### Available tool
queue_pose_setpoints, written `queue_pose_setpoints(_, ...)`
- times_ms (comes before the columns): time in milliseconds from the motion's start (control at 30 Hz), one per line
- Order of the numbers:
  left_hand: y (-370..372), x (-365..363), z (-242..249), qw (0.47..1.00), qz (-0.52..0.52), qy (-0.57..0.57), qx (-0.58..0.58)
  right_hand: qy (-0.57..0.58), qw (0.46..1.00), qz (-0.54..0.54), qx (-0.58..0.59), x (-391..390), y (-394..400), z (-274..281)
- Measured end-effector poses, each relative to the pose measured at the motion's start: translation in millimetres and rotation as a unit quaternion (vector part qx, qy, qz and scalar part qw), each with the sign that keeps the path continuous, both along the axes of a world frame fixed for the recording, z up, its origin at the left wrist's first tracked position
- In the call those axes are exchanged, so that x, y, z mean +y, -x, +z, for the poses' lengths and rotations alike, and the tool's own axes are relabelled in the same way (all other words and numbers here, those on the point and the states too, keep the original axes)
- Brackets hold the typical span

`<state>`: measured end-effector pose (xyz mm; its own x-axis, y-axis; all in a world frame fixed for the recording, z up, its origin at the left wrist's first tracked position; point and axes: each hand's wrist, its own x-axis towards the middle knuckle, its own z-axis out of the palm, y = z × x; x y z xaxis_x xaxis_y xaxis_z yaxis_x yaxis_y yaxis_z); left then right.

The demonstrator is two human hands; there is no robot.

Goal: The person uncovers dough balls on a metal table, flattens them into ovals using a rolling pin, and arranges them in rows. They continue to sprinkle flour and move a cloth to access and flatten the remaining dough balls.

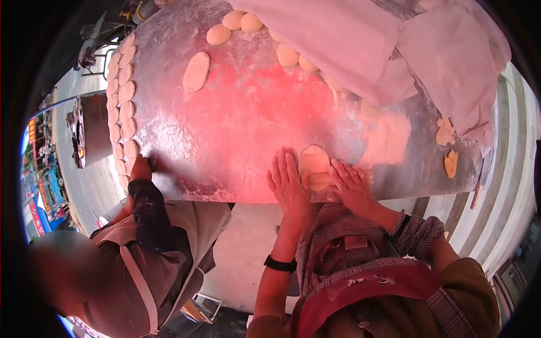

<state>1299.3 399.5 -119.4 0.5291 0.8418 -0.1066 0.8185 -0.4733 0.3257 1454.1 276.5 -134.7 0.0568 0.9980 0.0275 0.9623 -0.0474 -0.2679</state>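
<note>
A flat oval piece of dough point(314, 160) lies on the metal table point(248, 124) near its front edge, between my two hands. My left hand point(289, 183) rests at the dough's left side, fingers apart, its thumb touching the edge. At the right side is my right hand point(352, 183), palm down with the fingers spread and the fingertips by the dough's lower right edge. A fold or second layer shows across the lower part of the dough. Neither hand is wrapped around anything.
Rows of dough rounds point(127, 90) line the left edge, where a co-worker's hand point(141, 168) touches one. A longer dough piece point(196, 72) lies toward the back left. Pale cloth point(338, 39) covers the back right, over more rounds. A yellowish piece point(451, 164) sits far right.
</note>
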Motion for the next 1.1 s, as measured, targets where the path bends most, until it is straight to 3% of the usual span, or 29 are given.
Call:
queue_pose_setpoints(33,-22,22,1,0.996,0.003,0.029,-0.086,-0.01,0.997,-0.018,0.075,17,-7,11)
queue_pose_setpoints(67,-38,37,1,0.983,0.003,0.061,-0.173,-0.013,0.997,-0.021,0.07,24,-16,8)
queue_pose_setpoints(100,-43,45,-1,0.982,0.002,0.063,-0.176,0.015,0.998,-0.004,0.066,24,-25,7)
queue_pose_setpoints(133,-44,56,-1,0.981,-0.021,0.135,-0.134,0.043,0.997,0.013,0.061,22,-29,7)
queue_pose_setpoints(167,-41,65,0,0.974,-0.045,0.204,-0.091,0.006,0.998,-0.008,0.067,25,-33,20)
queue_pose_setpoints(200,-27,75,-3,0.974,-0.044,0.201,-0.093,0.004,0.998,-0.007,0.065,24,-36,24)
queue_pose_setpoints(233,-6,84,-8,0.907,0.154,0.31,-0.241,-0.016,0.996,-0.054,0.076,21,-39,27)
queue_pose_setpoints(267,8,85,-14,0.77,0.339,0.395,-0.37,-0.036,0.99,-0.103,0.088,19,-38,28)
queue_pose_setpoints(367,30,49,-27,0.732,0.345,0.396,-0.435,-0.032,0.974,-0.174,0.145,31,-25,29)
queue_pose_setpoints(500,40,11,-7,0.762,0.347,0.416,-0.355,0.021,0.985,-0.108,0.134,50,-13,32)
queue_pose_setpoints(533,43,16,-3,0.872,0.32,0.225,-0.294,0.0,0.991,-0.061,0.12,55,-12,26)
queue_pose_setpoints(567,47,21,1,0.936,0.278,0.025,-0.214,-0.019,0.994,-0.014,0.107,58,-9,20)
queue_pose_setpoints(633,37,60,-16,0.985,0.155,0.011,-0.069,-0.019,0.996,0.06,0.056,96,-9,2)
queue_pose_setpoints(700,23,107,-41,0.993,0.105,-0.04,0.022,-0.017,0.996,0.089,-0.002,157,-11,4)
queue_pose_setpoints(767,4,158,-39,0.988,0.138,-0.063,0.006,-0.02,0.999,0.024,0.025,214,-16,-6)
queue_pose_setpoints(867,6,172,-51,0.987,0.124,-0.099,-0.031,-0.026,0.999,-0.025,0.041,240,-21,-14)
queue_pose_setpoints(967,44,73,-33,0.997,0.041,-0.049,-0.039,0.075,0.994,0.023,0.074,143,-2,8)
queue_pose_setpoints(1100,84,-30,-3,1.0,0.004,0.016,-0.011,0.083,0.989,0.105,0.069,30,10,20)
